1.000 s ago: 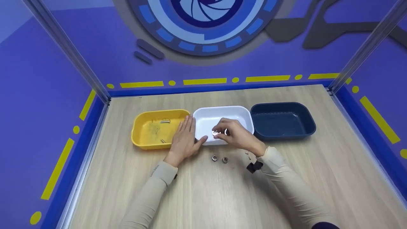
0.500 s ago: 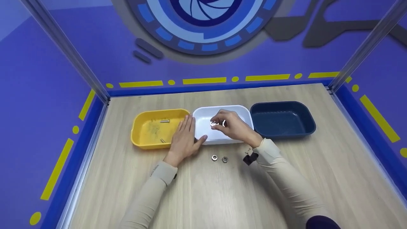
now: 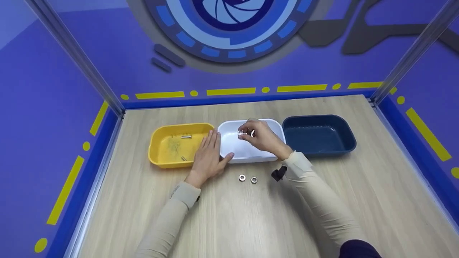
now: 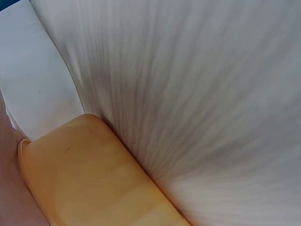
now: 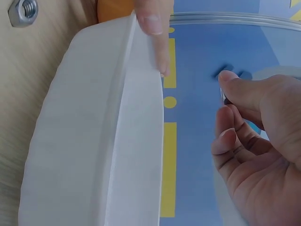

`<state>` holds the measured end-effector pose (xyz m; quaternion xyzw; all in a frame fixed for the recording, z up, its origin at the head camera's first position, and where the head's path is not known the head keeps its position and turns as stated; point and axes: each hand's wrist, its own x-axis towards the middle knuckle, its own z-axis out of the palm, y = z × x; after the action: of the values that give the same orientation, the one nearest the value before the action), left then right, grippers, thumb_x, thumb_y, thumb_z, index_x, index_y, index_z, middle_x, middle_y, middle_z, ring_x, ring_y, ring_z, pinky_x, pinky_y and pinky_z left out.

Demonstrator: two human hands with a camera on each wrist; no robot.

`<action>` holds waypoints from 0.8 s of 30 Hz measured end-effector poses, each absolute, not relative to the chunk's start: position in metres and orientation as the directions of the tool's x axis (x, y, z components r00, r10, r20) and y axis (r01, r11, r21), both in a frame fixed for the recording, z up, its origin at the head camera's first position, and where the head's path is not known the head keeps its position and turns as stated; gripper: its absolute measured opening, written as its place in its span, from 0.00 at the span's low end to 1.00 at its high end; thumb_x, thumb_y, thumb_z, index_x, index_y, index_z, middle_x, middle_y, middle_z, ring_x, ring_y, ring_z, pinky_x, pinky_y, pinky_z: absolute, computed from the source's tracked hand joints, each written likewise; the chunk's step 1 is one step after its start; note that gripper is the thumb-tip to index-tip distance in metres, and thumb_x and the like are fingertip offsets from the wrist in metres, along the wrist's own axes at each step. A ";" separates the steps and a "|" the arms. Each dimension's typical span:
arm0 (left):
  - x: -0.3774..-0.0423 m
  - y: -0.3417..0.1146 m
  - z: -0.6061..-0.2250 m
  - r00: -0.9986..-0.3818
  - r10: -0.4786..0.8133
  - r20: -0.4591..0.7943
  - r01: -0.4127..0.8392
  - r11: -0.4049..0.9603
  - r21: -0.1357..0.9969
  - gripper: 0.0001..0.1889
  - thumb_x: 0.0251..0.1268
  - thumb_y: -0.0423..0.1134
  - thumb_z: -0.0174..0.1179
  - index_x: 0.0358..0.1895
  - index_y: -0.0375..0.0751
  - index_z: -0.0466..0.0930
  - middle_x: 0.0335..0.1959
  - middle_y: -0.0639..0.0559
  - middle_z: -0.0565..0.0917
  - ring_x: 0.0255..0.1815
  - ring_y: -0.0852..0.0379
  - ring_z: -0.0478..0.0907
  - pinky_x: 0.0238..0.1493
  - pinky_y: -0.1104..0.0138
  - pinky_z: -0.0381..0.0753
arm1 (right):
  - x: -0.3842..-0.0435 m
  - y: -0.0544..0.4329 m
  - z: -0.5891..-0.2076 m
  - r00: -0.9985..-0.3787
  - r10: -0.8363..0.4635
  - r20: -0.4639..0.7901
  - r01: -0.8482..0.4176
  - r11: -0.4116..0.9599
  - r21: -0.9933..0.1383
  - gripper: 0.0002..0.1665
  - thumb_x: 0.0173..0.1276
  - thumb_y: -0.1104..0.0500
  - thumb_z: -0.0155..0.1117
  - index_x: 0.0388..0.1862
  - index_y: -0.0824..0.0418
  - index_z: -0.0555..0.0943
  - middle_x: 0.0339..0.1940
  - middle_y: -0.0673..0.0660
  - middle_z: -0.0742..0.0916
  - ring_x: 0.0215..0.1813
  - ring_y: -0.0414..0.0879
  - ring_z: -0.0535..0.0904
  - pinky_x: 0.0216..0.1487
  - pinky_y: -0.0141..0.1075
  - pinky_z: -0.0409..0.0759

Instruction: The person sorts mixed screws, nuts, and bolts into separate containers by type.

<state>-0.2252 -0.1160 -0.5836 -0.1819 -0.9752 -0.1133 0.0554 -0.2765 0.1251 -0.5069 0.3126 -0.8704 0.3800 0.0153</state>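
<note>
My right hand (image 3: pixel 263 137) is over the white tray (image 3: pixel 229 154), pinching a small shiny metal nut (image 3: pixel 240 133) between thumb and fingertips. In the right wrist view only a sliver of that nut (image 5: pixel 224 96) shows, high beside the tray's wall. My left hand (image 3: pixel 207 159) lies with straight fingers across the adjoining rims of the yellow tray (image 3: pixel 153 154) and the white one, its thumb at the white tray's front edge. Two hex nuts, a left one (image 3: pixel 242 177) and a right one (image 3: pixel 254 180), lie on the table in front of the white tray.
Two metal bolts, one at the back (image 3: pixel 186 137) and one at the front (image 3: pixel 184 158), lie in the yellow tray. A dark blue tray (image 3: pixel 319 154) stands right of the white one. Blue-purple walls (image 3: pixel 229 77) enclose the wooden table (image 3: pixel 229 222) behind and at both sides.
My right hand has moved away from me, from the white tray's front part toward its back, still pinching the nut. The left hand stays where it was.
</note>
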 end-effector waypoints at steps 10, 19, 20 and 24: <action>-0.223 -0.116 -0.584 -0.931 0.342 0.127 0.362 0.908 0.211 0.52 0.80 0.73 0.38 0.86 0.29 0.48 0.89 0.34 0.49 0.90 0.40 0.44 0.90 0.50 0.47 | -0.283 0.123 -0.516 -0.843 -0.493 0.216 -0.495 0.553 -0.670 0.10 0.74 0.60 0.74 0.50 0.63 0.91 0.42 0.58 0.88 0.42 0.48 0.84 0.45 0.39 0.86; -0.225 -0.116 -0.583 -0.932 0.340 0.128 0.361 0.909 0.209 0.52 0.81 0.72 0.38 0.86 0.28 0.49 0.88 0.33 0.51 0.90 0.40 0.45 0.90 0.48 0.49 | -0.288 0.122 -0.517 -0.843 -0.481 0.242 -0.503 0.543 -0.672 0.13 0.72 0.62 0.76 0.52 0.65 0.91 0.42 0.60 0.89 0.42 0.50 0.85 0.45 0.41 0.87; -0.225 -0.116 -0.582 -0.931 0.341 0.130 0.362 0.909 0.208 0.51 0.81 0.72 0.38 0.85 0.28 0.49 0.88 0.33 0.51 0.90 0.40 0.45 0.90 0.48 0.49 | -0.289 0.122 -0.517 -0.843 -0.479 0.246 -0.504 0.543 -0.672 0.13 0.72 0.62 0.76 0.52 0.65 0.91 0.42 0.60 0.89 0.42 0.50 0.85 0.44 0.41 0.87; -0.225 -0.116 -0.581 -0.931 0.340 0.132 0.362 0.909 0.209 0.52 0.81 0.72 0.39 0.85 0.28 0.49 0.88 0.33 0.51 0.90 0.40 0.46 0.90 0.48 0.50 | -0.289 0.123 -0.519 -0.849 -0.467 0.249 -0.499 0.550 -0.670 0.14 0.72 0.62 0.76 0.54 0.65 0.90 0.44 0.63 0.89 0.42 0.51 0.86 0.45 0.42 0.88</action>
<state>-0.2247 -0.1159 -0.5813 -0.1799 -0.9758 -0.1156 0.0461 -0.2894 0.1228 -0.5186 0.2744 -0.8801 0.3869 0.0209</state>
